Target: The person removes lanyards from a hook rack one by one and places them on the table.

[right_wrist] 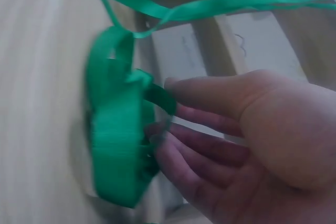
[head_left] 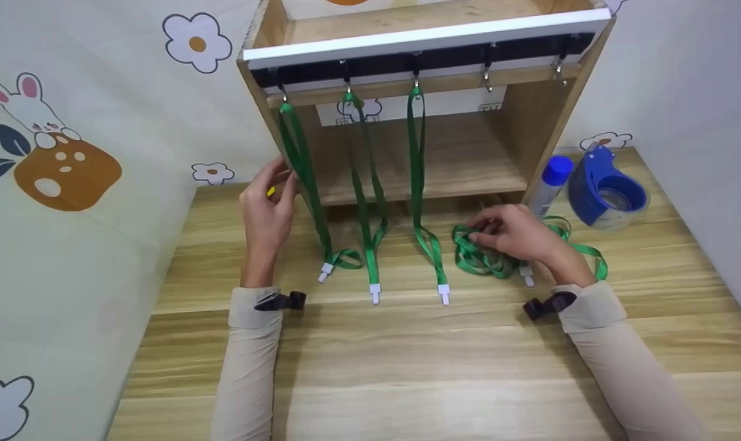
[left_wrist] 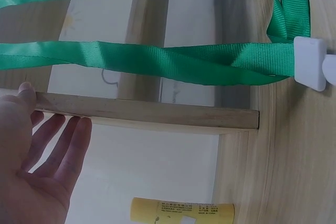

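My left hand grips the front edge of the left side panel of a wooden shelf, thumb on one face and fingers on the other. The right hand pinches a strap of a bundled green lanyard at the table top. Three green lanyards hang from hooks on the shelf's front: the left one, the middle one and the right one. Their white clips reach down to the table. Another white clip lies beside the bundle, partly under my right hand.
Two hooks at the right, one of them the end hook, hold nothing. A blue-capped glue bottle and a blue tape dispenser stand right of the shelf. More green strap lies by my right wrist. A yellow tube lies left of the shelf.
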Tool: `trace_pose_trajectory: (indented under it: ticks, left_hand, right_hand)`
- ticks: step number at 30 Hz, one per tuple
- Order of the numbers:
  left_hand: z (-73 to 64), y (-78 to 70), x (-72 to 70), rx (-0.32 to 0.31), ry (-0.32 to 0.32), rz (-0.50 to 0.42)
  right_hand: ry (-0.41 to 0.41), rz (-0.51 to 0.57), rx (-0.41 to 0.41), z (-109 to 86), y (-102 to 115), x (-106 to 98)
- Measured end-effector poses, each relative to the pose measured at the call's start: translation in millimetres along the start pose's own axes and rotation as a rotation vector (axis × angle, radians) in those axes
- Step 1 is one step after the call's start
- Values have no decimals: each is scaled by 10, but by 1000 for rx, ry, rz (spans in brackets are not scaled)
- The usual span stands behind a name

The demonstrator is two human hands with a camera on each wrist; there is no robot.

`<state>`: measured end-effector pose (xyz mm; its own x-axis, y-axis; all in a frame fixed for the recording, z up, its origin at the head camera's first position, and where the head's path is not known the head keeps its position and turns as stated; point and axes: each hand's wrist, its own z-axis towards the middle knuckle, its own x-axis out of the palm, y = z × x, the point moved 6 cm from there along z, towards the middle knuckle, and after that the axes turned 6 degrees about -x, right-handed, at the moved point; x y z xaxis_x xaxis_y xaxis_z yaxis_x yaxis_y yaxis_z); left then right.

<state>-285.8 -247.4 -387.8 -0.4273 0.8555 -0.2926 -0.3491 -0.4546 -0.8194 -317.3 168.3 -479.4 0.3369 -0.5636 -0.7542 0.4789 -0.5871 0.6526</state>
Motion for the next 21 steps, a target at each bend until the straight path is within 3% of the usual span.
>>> trace_pose_trajectory:
  ticks: [6, 10, 14, 21]
  left_hand:
    - [4, 33, -2, -5, -2, -14]
    - [35, 135, 15, 0, -4, -20]
    - [51, 180, 22, -2, 0, -19]
    - [11, 51, 14, -14, 21, -38]
  right_hand:
    - [-6, -8, 49, -63, -19, -195]
    - [-33, -12, 55, -125, 19, -381]
    - [-134, -18, 56, -209, 86, -619]
    - [-368, 9, 124, -410, 193, -983]
